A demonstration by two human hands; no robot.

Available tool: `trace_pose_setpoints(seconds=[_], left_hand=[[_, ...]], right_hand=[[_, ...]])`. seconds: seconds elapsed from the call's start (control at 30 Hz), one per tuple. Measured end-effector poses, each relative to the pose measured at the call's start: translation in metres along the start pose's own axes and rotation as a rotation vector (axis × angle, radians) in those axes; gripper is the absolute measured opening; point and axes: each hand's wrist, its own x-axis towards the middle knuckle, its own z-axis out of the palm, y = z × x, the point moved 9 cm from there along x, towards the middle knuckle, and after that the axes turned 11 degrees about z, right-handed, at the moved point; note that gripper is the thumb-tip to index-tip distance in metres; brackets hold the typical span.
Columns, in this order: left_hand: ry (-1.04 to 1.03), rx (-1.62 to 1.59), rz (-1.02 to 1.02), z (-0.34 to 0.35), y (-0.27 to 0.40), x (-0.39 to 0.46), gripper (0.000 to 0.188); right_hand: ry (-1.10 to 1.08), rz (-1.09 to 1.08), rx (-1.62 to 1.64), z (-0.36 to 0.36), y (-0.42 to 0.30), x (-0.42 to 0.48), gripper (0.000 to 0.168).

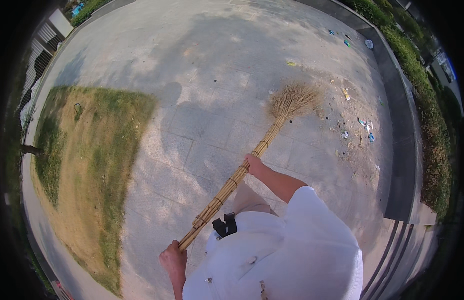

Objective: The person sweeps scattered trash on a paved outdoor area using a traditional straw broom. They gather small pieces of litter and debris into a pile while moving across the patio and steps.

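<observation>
A long broom (232,183) of bundled bamboo or cane, tied with several bands, runs diagonally across the middle of the view. My left hand (174,258) grips the top end of its handle at the lower left. Further down the shaft, my right hand (253,164) is closed around it. The twig head (296,98) spreads over the stone paving (213,138). To the right of the bristles lie scattered litter and dry debris, among them a yellow wrapper (346,94), a crumpled white piece (344,134) and a blue piece (371,137).
A low stone wall (399,150) with a hedge (429,127) behind it borders the right side. Steps (391,258) show at the lower right. Patchy grass (93,161) lies on the left. A white crumpled bag (369,44) rests near the wall at the upper right.
</observation>
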Motion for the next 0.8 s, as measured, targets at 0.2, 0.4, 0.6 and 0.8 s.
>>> trace_pose_setpoints(seconds=[0.2, 0.4, 0.6, 0.8], left_hand=[[0.315, 0.082, 0.376, -0.064, 0.014, 0.118, 0.021], [0.327, 0.339, 0.469, -0.138, 0.031, 0.24, 0.012], [0.443, 0.299, 0.803, -0.208, 0.069, 0.37, 0.012], [0.61, 0.295, 1.458, -0.311, 0.161, 0.411, 0.026]], right_hand=[[-0.256, -0.007, 0.526, 0.0, -0.094, -0.043, 0.013], [-0.217, 0.032, 0.819, -0.017, -0.11, -0.014, 0.018], [0.0, 0.021, 1.23, -0.031, -0.08, 0.009, 0.016], [0.138, -0.198, 1.064, -0.014, -0.067, -0.013, 0.019]])
